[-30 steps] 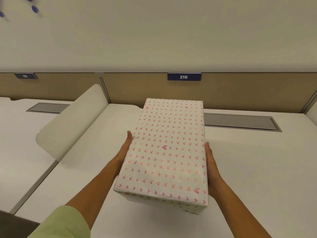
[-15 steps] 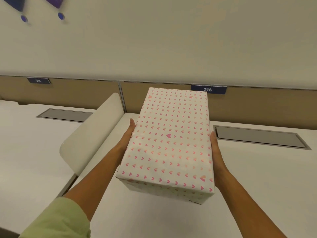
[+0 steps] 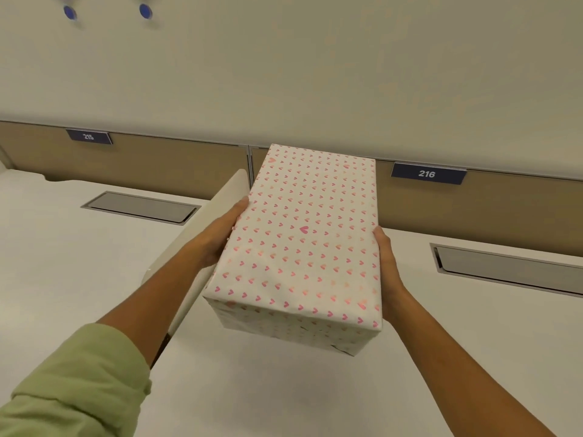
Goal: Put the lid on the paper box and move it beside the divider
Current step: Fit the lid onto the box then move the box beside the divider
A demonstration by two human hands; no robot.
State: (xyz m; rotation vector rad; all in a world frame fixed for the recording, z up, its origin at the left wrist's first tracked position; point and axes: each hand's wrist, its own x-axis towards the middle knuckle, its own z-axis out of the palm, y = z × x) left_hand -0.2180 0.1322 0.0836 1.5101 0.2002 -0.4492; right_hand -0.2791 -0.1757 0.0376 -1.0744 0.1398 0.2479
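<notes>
Both hands clamp the box, one on each long side: left hand [image 3: 220,234] flat against the left wall, right hand [image 3: 386,263] pressed to the right. Under it all, the white table [image 3: 284,398]. Lidded, heart-printed paper box [image 3: 299,244] is off the surface, far end toward the table's back edge. Pale divider [image 3: 227,193] stands just beside its left side, behind the left hand.

I see the white divider [image 3: 220,209] rising at centre-left, hard against my left hand [image 3: 217,238], blocking passage leftward. The heart-patterned paper box [image 3: 303,244] fills the centre. Bare desk [image 3: 315,398] lies open along the bottom and right of frame.
</notes>
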